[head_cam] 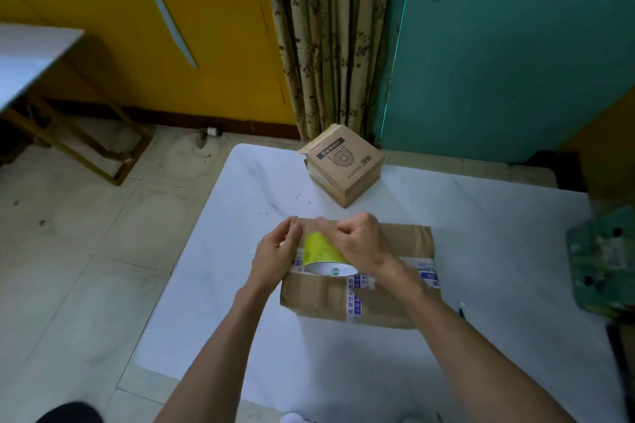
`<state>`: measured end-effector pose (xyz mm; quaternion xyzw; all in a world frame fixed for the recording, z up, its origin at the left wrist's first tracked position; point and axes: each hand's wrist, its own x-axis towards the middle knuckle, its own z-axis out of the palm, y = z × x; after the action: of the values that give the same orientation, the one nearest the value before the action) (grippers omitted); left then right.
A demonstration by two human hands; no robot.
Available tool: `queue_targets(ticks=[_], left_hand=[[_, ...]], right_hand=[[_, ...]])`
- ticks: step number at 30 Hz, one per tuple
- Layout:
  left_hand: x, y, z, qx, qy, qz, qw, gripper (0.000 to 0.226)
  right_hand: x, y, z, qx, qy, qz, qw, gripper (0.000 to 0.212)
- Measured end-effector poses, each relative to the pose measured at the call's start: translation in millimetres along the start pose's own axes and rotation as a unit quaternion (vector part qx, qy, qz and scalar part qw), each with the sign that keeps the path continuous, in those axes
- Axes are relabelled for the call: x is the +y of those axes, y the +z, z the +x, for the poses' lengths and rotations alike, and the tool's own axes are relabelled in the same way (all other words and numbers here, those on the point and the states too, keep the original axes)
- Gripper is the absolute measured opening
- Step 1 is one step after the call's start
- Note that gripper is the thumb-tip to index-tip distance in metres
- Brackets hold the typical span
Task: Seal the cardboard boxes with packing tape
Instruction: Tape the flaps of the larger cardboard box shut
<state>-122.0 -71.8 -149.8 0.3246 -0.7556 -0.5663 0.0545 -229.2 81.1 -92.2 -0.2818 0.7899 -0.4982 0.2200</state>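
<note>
A flat brown cardboard box (405, 299) lies in the middle of the white table (481, 233), with old printed blue-and-white tape across its top. Over its far left part I hold a roll of yellow-green packing tape (321, 252) with a white core. My left hand (275, 256) grips the roll's left side. My right hand (360, 244) is closed over the roll's top, its fingertips pinched at the tape surface. A second, smaller cardboard box (345, 170) with printed lettering stands at the table's far edge.
A green object (601, 261) sits at the table's right edge. A dark pen-like item (461, 311) lies right of the big box. Tiled floor and another table (31, 58) are to the left; a curtain and teal door stand behind.
</note>
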Motion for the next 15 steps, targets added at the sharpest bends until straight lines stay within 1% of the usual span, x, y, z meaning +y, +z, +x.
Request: queue_targets(ticks=[1,3,5,7,10,12,15], left_hand=[[0,0,0,0.0,0.0,-0.001,1.0,0.031],[-1,1,1,0.003,0.008,0.009,1.0,0.031],[-4,0,2,-0.001,0.007,0.013,1.0,0.027],[-6,1,2,-0.004,0.005,0.016,1.0,0.026],[-6,3,2,-0.002,0.008,0.027,1.0,0.026],[-7,4,2,0.002,0.009,0.025,1.0,0.026],[-6,8,1,0.002,0.008,0.028,1.0,0.026]], right_hand=[[4,-12,-2,0.003,-0.009,-0.025,1.0,0.073],[12,-37,-8,0.002,-0.018,-0.106,0.994,0.07],[14,-56,-12,0.0,-0.028,-0.208,0.978,0.066],[18,-75,-16,0.004,-0.039,-0.267,0.963,0.063],[25,-109,-23,0.031,-0.029,-0.32,0.947,0.06],[33,-128,-27,0.046,-0.019,-0.335,0.941,0.059],[43,-139,-31,0.062,-0.01,-0.336,0.94,0.062]])
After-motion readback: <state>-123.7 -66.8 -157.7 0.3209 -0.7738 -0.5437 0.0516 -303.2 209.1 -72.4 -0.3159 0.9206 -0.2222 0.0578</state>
